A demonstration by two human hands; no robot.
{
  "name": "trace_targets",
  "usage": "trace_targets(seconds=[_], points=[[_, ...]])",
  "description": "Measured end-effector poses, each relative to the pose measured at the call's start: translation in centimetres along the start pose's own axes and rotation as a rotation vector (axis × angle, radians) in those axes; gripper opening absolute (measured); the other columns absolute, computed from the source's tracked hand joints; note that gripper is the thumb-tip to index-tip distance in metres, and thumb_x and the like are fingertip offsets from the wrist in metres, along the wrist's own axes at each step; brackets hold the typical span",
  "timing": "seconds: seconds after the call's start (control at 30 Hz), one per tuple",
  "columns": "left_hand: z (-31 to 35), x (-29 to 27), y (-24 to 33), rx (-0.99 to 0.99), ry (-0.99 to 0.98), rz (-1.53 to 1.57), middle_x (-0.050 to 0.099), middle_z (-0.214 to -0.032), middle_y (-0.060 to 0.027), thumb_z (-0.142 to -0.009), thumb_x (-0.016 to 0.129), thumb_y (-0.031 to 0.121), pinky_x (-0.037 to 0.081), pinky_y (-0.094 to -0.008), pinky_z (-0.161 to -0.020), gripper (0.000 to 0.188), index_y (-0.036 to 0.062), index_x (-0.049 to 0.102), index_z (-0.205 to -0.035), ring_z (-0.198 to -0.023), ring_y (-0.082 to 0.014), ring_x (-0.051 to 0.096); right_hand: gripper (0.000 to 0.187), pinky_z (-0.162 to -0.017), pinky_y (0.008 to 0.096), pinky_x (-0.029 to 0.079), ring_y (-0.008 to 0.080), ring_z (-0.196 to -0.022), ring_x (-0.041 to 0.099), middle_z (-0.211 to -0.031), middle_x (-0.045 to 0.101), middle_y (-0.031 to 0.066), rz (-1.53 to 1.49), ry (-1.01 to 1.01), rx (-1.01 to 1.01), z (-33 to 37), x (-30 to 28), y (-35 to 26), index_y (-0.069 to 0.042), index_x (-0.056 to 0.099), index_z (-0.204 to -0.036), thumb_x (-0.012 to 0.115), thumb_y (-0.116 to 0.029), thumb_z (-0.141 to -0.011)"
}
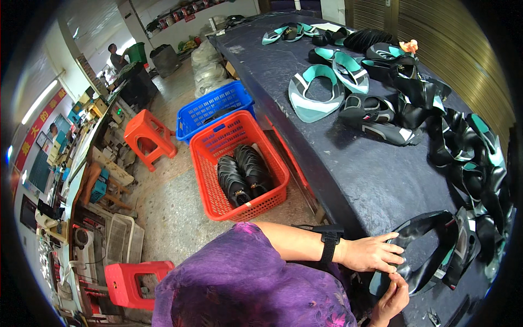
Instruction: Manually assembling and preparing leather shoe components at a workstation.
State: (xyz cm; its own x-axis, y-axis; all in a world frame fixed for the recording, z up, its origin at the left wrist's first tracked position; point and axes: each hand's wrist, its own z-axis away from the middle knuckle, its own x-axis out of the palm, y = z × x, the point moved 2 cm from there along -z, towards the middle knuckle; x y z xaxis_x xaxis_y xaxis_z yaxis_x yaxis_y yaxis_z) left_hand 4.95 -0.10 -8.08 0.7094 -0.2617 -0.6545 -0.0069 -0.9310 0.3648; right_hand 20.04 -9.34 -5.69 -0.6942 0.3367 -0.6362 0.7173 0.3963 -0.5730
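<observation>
A black and grey shoe upper (424, 220) with teal lining forms an open loop on the dark table at the lower right. My left hand (366, 254), with a black strap at its wrist, rests on its near edge with the fingers spread. Just below, my right hand (393, 298) pinches the edge of the same upper between thumb and fingertip. Another grey and black upper (464, 240) lies against its far side. Small metal snips (433, 317) rest on the table near my right hand.
More uppers lie along the dark table (348, 163), including a grey, white and teal one (316, 106) and a black pile (463, 141). Beside the table stand a red basket (239, 125) holding black stacked uppers (245, 171), a blue basket (212, 103) and red stools (147, 136).
</observation>
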Motion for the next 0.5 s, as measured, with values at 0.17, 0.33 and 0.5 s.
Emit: trace_targets(seconds=[0.17,0.33,0.5], points=[[0.0,0.2,0.0,-0.001,0.004,0.029,0.053,-0.118,-0.0111,-0.074,0.06,0.014,0.022,-0.0617,-0.099,0.025,0.0149,0.06,-0.099,-0.116,-0.033,0.044,0.011,-0.079,0.0371,0.047,0.0312,-0.087,0.061,-0.092,0.063,0.0153,-0.031,-0.04,-0.028,-0.4,-0.7,-1.1,0.0,0.06,-0.087,0.056,-0.01,-0.086],[-0.3,-0.3,0.3,0.002,-0.013,0.067,0.053,-0.117,-0.0119,-0.072,0.061,0.009,0.022,-0.0632,-0.097,0.023,0.0144,0.063,-0.094,-0.116,-0.035,0.044,0.021,-0.082,0.0399,0.046,0.0328,-0.091,0.059,-0.099,0.062,0.0159,-0.188,-0.111,-0.21,-0.2,-1.2,-0.8,-0.001,0.06,-0.098,0.065,-0.01,-0.079],[-0.2,0.1,0.0,0.002,0.016,0.061,0.055,-0.116,-0.012,-0.072,0.061,0.009,0.022,-0.0628,-0.097,0.024,0.0139,0.063,-0.095,-0.116,-0.0337,0.044,0.028,-0.083,0.0399,0.046,0.0337,-0.093,0.057,-0.103,0.06,0.017,0.053,-0.096,-0.281,-0.1,-0.5,-1.6,0.0,0.059,-0.102,0.061,0.002,-0.074]])
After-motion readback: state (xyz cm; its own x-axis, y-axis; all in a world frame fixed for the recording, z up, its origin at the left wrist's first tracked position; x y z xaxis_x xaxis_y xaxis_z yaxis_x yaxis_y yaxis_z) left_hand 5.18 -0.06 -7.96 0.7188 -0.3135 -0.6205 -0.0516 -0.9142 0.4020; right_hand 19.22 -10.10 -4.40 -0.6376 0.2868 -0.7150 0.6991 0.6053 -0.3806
